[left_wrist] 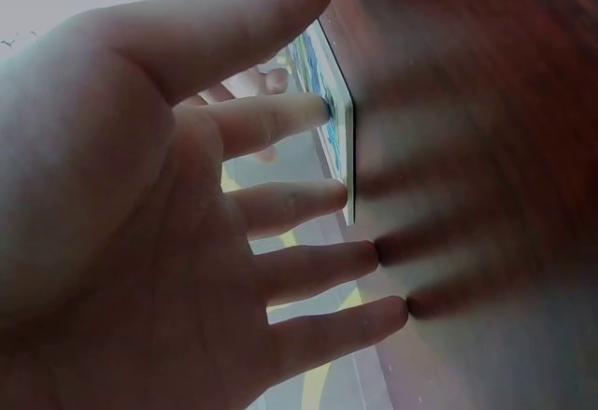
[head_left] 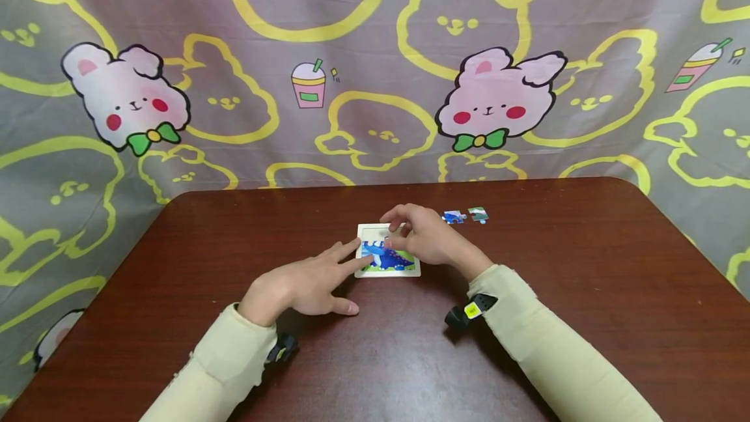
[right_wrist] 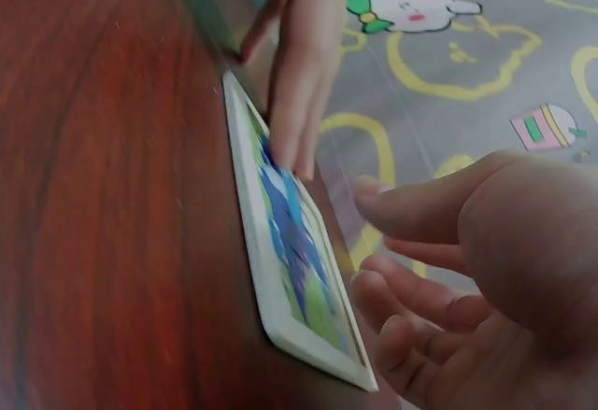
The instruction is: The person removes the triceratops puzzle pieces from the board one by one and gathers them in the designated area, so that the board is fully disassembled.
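A small jigsaw puzzle (head_left: 381, 259) with a blue dinosaur-like picture lies in a pale square frame (head_left: 389, 274) on the table. Along the frame's far side, a strip of bare pale backing shows. My left hand (head_left: 313, 282) has its fingers spread and straight; its index fingertip touches the picture and its middle fingertip the frame's left edge. Over the right part of the puzzle hovers my right hand (head_left: 424, 236), its fingers loosely bent. In the right wrist view, nothing shows between that thumb and fingers (right_wrist: 434, 298). Beyond the right hand lie two loose jigsaw pieces, one blue (head_left: 454, 217), one grey-green (head_left: 478, 215).
The dark reddish-brown table (head_left: 398, 363) reaches out on both sides of the puzzle. Behind its far edge hangs a cartoon-printed curtain (head_left: 375, 70). Each wrist wears a small dark camera on a strap, such as the right wrist camera (head_left: 459, 316).
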The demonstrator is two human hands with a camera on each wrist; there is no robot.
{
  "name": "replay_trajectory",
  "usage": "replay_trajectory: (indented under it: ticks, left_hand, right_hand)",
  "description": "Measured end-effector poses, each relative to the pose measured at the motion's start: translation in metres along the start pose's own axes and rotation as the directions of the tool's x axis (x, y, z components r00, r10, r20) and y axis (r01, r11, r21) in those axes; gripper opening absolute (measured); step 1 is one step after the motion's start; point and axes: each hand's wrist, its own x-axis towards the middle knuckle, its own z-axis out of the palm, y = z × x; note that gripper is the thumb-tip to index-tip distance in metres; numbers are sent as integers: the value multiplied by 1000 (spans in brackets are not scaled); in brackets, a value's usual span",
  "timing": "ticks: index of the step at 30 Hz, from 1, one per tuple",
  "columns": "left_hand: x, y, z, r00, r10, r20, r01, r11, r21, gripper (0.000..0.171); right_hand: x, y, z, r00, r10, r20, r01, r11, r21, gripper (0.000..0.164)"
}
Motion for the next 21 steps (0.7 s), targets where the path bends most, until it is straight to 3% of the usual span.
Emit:
replay_trajectory:
  ticks: [5,12,21]
  left_hand:
    - [0,1,0,1000,5,-3,-5,1000,4,80]
    - [-1,1,0,1000,11,-9,-11,1000,6,80]
    - [2,0,0,999,19,-30,-19,1000,3,78]
  right_hand:
    - [4,-5,10,998,20,55,-20,1000,-10,36]
    - [7,-8,19,999,-7,49,13,993,-118,34]
    - [7,-7,22,998,-25,55,35,983,-181,30]
